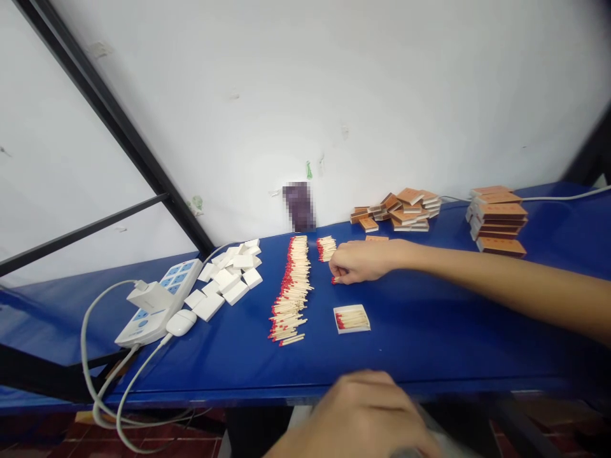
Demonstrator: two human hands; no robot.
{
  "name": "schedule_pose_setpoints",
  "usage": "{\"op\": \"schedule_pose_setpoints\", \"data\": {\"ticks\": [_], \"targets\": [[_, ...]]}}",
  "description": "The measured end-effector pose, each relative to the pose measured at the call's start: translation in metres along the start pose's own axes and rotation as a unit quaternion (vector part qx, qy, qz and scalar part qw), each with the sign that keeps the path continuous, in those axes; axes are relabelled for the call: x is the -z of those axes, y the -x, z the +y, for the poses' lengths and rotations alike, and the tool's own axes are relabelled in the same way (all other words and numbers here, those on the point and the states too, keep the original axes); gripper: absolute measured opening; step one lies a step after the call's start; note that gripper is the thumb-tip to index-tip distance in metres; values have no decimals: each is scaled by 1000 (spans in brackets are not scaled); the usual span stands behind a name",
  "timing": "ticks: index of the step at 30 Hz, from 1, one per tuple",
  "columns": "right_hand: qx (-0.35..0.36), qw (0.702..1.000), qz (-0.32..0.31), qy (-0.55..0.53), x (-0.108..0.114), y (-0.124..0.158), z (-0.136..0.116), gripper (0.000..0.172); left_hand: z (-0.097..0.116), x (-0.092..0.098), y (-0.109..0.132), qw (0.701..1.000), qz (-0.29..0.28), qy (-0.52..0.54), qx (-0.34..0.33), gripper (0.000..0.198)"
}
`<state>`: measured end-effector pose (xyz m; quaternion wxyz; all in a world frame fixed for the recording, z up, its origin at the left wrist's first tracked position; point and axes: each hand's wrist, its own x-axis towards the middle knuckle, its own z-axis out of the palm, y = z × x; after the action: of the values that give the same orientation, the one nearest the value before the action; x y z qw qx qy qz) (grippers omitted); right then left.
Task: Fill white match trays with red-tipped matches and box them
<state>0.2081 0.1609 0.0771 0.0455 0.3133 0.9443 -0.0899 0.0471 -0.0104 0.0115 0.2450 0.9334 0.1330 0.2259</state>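
My right hand (356, 262) reaches in from the right and is closed in a pinch on a match (333, 280), whose red head shows below the fingers. Any more matches in that grip are hidden. Just past the fingers lies a small group of matches (326, 248). Nearer to me, an open white matchbox tray (367, 327) holds several matches with their red heads to the left. Left of it runs a long row of loose matches (296, 280). My left hand (363, 413) is blurred at the table's front edge, its fingers turned out of sight.
White empty trays (233, 273) lie piled on the left, beside a power strip (179, 280) with a charger, a white earphone case (181, 322) and looping cables. Orange matchbox sleeves (405, 210) are heaped at the back; more stand stacked (499, 219) on the right.
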Motion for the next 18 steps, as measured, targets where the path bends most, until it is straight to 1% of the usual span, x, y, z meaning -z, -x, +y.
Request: {"op": "schedule_pose_setpoints", "data": {"ticks": [1,2,3,4,5,7,9,11,14,16,18], "targets": [[2,1000,-2,-2,-1,0,0,19,-4,6,8,994,103,-19,-13,26],[4,1000,-5,-5,-1,0,0,19,-8,12,16,984,171,-37,-27,23],[5,1000,-9,-10,-2,0,0,19,-11,19,24,978,199,-65,-11,16],[5,1000,-11,-16,-3,-1,0,19,-13,25,32,972,207,-108,-4,6],[6,1000,-13,-22,-4,-1,1,18,-15,31,38,964,217,-154,-6,4],[14,999,-11,-35,-5,-2,2,16,-19,39,47,949,206,-237,-10,8],[20,999,-4,-42,-6,-3,3,13,-23,43,50,937,199,-286,-15,5],[20,999,-2,-48,-6,-3,3,11,-24,41,50,928,192,-318,-13,5],[17,998,-8,-65,-6,-4,2,10,-25,34,49,920,163,-356,4,16],[18,997,-6,-73,-6,-3,1,9,-25,31,50,919,142,-368,22,21],[18,997,-2,-71,-7,-3,2,8,-25,31,51,919,125,-370,43,21]]}}
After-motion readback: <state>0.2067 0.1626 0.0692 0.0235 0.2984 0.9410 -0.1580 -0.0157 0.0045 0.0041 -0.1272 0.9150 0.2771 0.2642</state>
